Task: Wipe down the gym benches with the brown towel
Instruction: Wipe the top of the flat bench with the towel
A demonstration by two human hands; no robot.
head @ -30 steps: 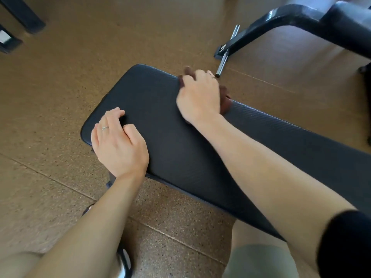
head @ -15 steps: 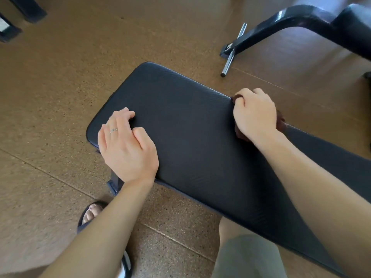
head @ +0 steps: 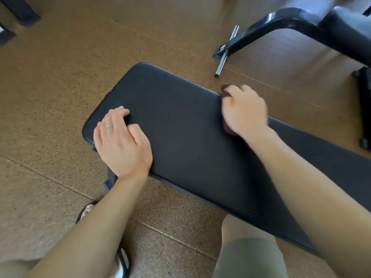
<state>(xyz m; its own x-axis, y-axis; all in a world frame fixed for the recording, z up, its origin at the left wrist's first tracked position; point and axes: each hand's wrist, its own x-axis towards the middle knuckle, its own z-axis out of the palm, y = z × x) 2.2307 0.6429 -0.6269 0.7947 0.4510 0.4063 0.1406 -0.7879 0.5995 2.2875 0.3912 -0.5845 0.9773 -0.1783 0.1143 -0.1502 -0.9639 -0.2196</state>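
1. Head view: right hand (head: 246, 111), fingers curled, grips the bunched brown cloth towel (head: 225, 92) at the black padded bench (head: 180, 127)'s far edge, centre-right of frame.
2. Left hand (head: 122, 143) rests relaxed, empty, on the bench's left end.
3. The towel looks soft and light; hold it bunched under the palm.

A black padded counter (head: 180, 125) is seen standing on a speckled brown floor (head: 50, 87). The left hand (head: 122, 145) is rested at its near left corner; a brown towel (head: 226, 93) is pressed at its far edge under the right hand (head: 245, 111).
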